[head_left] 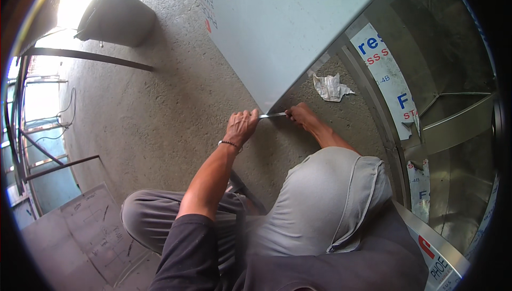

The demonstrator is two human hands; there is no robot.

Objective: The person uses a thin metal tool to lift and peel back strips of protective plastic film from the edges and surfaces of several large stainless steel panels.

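Observation:
My left hand (243, 128), a dark beaded bracelet at its wrist, is closed around one end of a thin, flat silvery metal bar (273, 115). At the bar's other end, my right hand (302, 116) is closed with its fingers bent. The bar lies crosswise at the near lower corner of a large pale-blue film-covered metal box (282, 29), apparently touching it. Whether the bar has teeth or a handle cannot be made out, since both ends are inside my fingers.
Crumpled white film (332, 87) lies on the rough concrete floor (160, 131). A grey bucket (118, 16) stands far left, near a dark metal frame (40, 157). Along the right runs a shiny metal structure (453, 131) with peeling printed film. A marked sheet (88, 237) lies lower left.

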